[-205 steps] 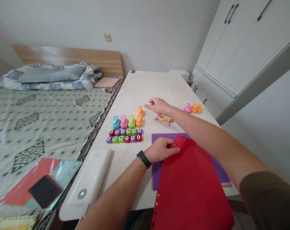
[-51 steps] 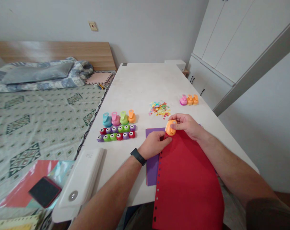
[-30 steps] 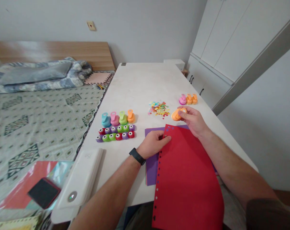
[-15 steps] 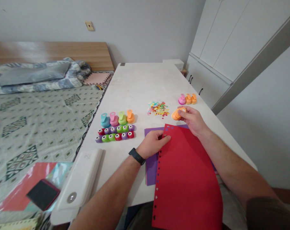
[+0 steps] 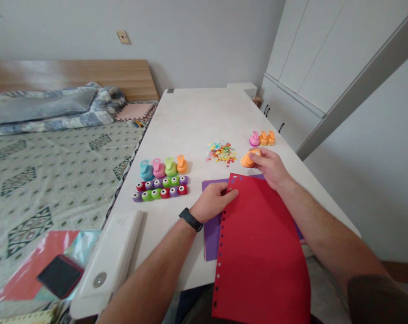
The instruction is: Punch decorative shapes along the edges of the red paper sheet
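My right hand holds an orange craft paper punch in its fingers, just above the top edge of a red craft sheet. That sheet has a line of small punched shapes along its left edge and hangs over the table's front edge. My left hand grips the sheet's upper left edge. A purple sheet lies beneath it, mostly hidden. Colourful paper cutouts lie in a small heap beyond my hands.
Several craft punches stand in rows on the white table, left of the sheets, and several more sit at the right. A white case lies at the near left edge, beside the patterned bed.
The orange punch has moved up and right, from the sheet's top edge to just beyond it, still in my right hand. My left hand stays on the sheet. The view has drifted slightly.
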`<state>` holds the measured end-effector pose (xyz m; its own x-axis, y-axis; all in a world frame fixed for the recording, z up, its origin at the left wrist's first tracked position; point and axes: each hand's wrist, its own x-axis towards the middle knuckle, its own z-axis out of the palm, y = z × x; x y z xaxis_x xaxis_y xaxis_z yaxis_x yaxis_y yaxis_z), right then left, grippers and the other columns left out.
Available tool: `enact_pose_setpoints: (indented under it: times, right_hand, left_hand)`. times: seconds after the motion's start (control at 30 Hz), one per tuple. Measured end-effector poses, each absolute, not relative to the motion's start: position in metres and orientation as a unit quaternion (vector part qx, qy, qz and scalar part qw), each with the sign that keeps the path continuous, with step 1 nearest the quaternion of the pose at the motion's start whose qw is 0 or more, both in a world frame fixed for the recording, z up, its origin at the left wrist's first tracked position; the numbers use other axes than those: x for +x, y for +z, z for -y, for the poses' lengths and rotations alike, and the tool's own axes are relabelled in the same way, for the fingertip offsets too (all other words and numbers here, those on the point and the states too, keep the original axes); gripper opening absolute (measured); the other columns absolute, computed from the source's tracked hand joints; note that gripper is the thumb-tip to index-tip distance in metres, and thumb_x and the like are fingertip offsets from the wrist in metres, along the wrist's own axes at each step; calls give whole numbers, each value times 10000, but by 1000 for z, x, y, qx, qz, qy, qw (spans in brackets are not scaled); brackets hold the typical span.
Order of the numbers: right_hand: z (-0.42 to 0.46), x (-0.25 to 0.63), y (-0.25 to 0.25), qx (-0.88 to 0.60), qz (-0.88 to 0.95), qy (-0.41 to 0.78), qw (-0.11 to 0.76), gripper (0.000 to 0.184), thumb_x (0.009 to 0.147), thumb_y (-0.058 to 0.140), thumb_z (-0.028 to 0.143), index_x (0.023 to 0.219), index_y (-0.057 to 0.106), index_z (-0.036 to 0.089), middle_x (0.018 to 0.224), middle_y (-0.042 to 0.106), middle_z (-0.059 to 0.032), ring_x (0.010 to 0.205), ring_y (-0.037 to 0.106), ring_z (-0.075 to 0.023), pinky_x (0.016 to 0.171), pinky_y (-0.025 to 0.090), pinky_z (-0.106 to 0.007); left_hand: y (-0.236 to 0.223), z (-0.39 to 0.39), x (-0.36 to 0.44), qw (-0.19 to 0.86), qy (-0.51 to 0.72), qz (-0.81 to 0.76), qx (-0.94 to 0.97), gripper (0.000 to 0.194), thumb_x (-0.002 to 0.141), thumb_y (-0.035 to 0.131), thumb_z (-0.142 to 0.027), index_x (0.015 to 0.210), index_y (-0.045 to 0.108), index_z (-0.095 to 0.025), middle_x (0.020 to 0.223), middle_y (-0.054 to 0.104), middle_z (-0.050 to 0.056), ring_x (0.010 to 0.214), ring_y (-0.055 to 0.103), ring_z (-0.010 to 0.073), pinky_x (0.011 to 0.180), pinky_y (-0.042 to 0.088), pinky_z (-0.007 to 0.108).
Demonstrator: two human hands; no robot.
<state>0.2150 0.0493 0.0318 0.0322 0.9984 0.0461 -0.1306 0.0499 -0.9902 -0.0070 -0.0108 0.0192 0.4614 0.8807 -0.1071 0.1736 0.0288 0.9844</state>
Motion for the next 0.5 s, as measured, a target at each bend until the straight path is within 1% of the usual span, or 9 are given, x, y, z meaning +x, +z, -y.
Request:
enact_pose_setpoints:
  times: [0.13,0.27,0.37,0.5]
  right_hand:
    - [-49,216,32,-457,466,514,557,351,731,865,437,953,707,215,902,712,-29,817,653,-190,739,529,-343]
    - [-50,216,31,-458,463,516,557,349,730,866,431,959,709,220,899,714,-28,812,651,-193,734,526,-348]
    - [-52,218,30,-462,455,516,560,353,724,873,425,964,713,221,905,719,-30,813,652,-192,738,523,-349]
    - [-53,221,30,-461,458,520,554,345,735,871,419,968,721,213,907,726,-36,805,658,-191,740,518,-351]
  left_hand:
    - [20,11,-7,594,296,-415,623,364,848,682,-532,825,716,-171,763,718,56,696,635,194,597,485,282]
    - [21,11,-7,583,290,-426,628,378,858,661,-549,838,717,-176,720,690,48,682,612,190,588,470,279]
    - [21,12,-9,538,285,-424,671,378,872,645,-541,789,693,-175,675,637,18,632,546,157,566,419,260]
    - [21,16,-10,468,257,-406,742,406,917,599,-514,706,616,-167,627,511,-23,598,425,116,553,330,247]
